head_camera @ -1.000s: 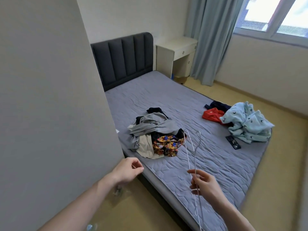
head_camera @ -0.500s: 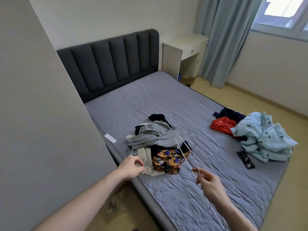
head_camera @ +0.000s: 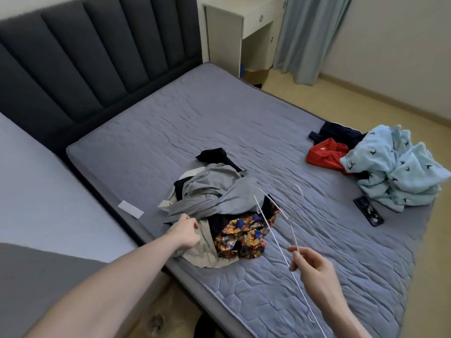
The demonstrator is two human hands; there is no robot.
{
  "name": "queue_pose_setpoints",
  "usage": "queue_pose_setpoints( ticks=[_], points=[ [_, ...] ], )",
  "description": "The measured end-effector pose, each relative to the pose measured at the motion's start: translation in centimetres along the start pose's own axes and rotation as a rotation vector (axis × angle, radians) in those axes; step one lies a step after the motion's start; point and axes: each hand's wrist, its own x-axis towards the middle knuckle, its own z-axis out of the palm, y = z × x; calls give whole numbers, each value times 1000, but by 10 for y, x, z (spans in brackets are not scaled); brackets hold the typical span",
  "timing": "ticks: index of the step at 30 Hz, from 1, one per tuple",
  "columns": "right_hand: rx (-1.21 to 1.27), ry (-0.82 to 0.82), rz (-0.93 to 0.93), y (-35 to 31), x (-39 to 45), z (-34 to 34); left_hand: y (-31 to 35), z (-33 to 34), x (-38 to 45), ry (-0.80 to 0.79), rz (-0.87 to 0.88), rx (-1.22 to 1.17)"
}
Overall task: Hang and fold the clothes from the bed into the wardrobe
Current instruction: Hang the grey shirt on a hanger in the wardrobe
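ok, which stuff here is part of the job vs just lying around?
Job: near clothes pile, far clothes pile, hanger in right hand, left hand at the near pile, bed.
Lying about: phone, white slip, desk, curtain.

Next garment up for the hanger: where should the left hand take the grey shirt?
Pinch the grey shirt at its loose near edge, beside the left hand, coming in from the bed's near side. It lies on top of the pile, so lifting there should peel it off.

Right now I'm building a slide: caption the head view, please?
Left hand reaches the nearer clothes pile on the bed; right hand holds white hangers.
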Motion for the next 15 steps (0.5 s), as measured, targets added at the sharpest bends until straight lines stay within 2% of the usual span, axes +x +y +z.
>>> queue_pose_setpoints(
  ticks=[4,9,12,15],
  points=[
    [80,81,77,47,42,25,6,27,84,-20,45,79],
    [136,108,126,99,88,51,14,62,166,-35,68,183],
    [165,98,131,123,112,62,14,73,206,-28,31,243],
    [165,81,141,141,128,72,9,75,231,-88,-31,254]
  ],
)
